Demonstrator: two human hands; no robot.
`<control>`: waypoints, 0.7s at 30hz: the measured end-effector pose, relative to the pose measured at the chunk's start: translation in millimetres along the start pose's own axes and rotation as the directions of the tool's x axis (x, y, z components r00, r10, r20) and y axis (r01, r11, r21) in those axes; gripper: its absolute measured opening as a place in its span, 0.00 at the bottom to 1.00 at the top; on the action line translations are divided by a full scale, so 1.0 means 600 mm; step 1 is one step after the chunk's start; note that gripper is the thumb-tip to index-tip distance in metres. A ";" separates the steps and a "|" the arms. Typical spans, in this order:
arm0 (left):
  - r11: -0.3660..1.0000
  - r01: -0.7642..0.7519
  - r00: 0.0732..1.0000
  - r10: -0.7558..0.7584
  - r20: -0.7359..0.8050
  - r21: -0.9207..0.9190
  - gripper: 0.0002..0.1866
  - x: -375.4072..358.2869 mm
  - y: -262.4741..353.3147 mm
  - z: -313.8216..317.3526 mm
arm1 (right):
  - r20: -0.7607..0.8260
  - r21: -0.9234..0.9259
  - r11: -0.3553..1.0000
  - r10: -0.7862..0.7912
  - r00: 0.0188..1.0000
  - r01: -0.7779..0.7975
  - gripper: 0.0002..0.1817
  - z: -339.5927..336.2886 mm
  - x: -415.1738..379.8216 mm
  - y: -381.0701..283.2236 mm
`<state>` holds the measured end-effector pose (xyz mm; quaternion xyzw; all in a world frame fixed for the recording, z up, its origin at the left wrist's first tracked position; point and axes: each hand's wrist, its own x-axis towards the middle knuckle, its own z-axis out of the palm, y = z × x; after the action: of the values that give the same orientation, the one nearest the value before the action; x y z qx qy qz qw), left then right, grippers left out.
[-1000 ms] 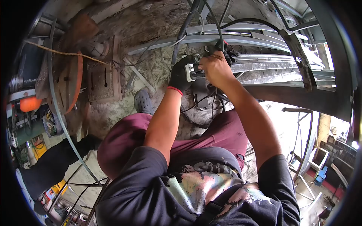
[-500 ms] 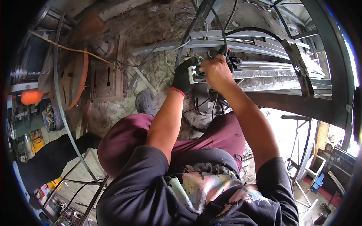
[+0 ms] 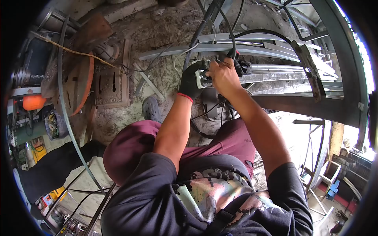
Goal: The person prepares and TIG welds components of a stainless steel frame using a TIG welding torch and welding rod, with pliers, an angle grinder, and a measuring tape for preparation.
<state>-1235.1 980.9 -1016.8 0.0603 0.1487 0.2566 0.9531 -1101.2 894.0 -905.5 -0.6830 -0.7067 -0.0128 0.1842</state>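
Here, the left hand [image 3: 191, 80] grips a socket [image 3: 199, 80] while the right hand [image 3: 225, 76] — hold unclear — seemingly works a plug [image 3: 206, 80], steadiness called for next.

Left hand [image 3: 191, 82] and right hand [image 3: 225, 75] sit close together, fingers [image 3: 213, 67] curled.

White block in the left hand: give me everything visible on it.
The white block is small, pale and smooth, plastic by its look, with a rounded lower corner; it resembles a power strip. The black-gloved left hand grips it from the left and hides part of it. Its visible long edge runs roughly away from the person. Dark plug-like parts sit against its right side; whether they are inserted is unclear. The right hand is close by, contact uncertain.
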 end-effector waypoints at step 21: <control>0.482 -0.395 0.878 0.448 0.167 0.782 0.12 0.007 -0.021 -0.019 | -0.025 -0.084 0.995 -0.059 0.998 0.057 0.07 0.000 -0.005 -0.006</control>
<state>-1229.4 972.3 -1031.1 0.5056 0.2563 0.3897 0.7258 -1104.7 890.6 -905.5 -0.6690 -0.7225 -0.0571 0.1650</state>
